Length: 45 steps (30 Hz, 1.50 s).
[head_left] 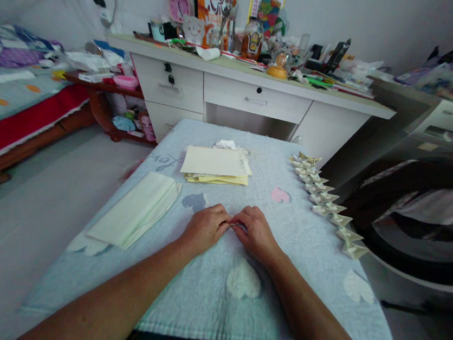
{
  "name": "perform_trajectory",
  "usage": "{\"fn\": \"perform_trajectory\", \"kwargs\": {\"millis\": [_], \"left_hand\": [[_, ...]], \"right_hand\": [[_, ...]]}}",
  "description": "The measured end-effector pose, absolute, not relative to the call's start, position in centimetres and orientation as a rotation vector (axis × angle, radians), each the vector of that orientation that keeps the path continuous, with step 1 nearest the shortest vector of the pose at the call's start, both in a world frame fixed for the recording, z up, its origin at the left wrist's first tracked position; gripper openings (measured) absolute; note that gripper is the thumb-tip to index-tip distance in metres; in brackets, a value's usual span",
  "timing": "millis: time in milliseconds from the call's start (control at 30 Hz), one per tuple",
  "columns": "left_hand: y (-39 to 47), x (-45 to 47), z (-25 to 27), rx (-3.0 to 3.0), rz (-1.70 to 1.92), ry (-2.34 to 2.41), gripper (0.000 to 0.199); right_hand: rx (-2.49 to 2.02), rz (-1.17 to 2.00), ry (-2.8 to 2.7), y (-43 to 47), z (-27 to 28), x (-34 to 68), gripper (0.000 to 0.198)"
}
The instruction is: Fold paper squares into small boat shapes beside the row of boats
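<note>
Head view: left hand (203, 227) and right hand (258, 232) fingers pinch shut on small folded paper piece (238, 225) over fuzzy blue cloth (204, 293).

Place: a home bedroom.
Evidence: cluttered white wooden drawer desk (255, 94); left of it, a bed with red-edged patterned cover (17, 97).

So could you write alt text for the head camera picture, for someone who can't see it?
Two bare hands, left hand and right hand, meet over a small folded paper piece on a pale blue cloth. A stack of paper lies ahead, a row of folded paper shapes to the right, and a cluttered desk behind.
</note>
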State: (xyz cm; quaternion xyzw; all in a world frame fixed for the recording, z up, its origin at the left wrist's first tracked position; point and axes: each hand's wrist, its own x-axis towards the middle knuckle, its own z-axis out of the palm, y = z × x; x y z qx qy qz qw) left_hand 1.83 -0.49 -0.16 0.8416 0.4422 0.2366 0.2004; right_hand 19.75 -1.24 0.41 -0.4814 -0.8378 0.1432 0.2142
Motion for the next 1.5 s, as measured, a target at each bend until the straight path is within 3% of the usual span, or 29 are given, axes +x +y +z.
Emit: {"fn": "perform_trajectory", "kwargs": {"millis": [1500], "left_hand": [[-0.7,1.9,0.4,2.292,0.707,1.348,0.013]], "right_hand": [[-1.476,0.403,-2.294,-0.7,1.0,19.9,0.009]]}}
